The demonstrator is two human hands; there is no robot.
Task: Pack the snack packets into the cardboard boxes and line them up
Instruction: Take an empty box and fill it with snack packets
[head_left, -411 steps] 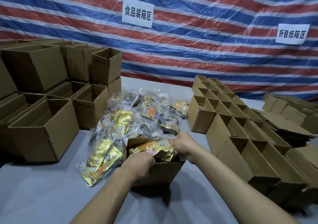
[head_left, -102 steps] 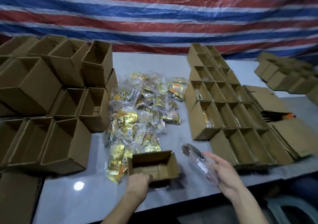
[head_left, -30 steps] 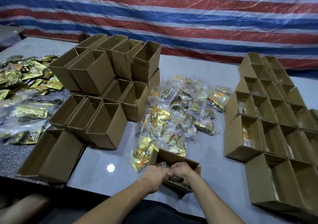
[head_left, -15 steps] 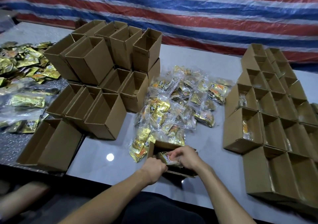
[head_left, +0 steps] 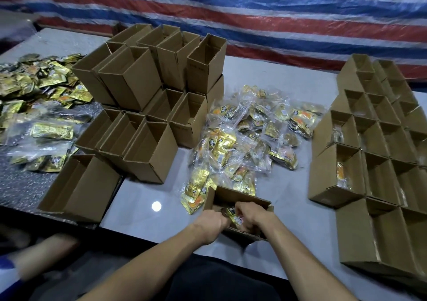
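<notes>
Open cardboard box (head_left: 240, 199) at the worktop's (head_left: 288, 85) near edge; left hand (head_left: 211, 223) and right hand (head_left: 250, 215) both curled inside its mouth, pinching one gold snack packet (head_left: 233, 215); loose packet pile (head_left: 249, 138) just behind, touching the box's far wall; empty boxes (head_left: 147, 115) stacked toward the left edge; rows of boxes (head_left: 369, 162) along the right edge, some holding packets.

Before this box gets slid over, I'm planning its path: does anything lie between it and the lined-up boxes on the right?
Nothing visible does. Only bare table lies between the open box and the lined-up boxes; the snack pile sits behind and left of it.
</notes>
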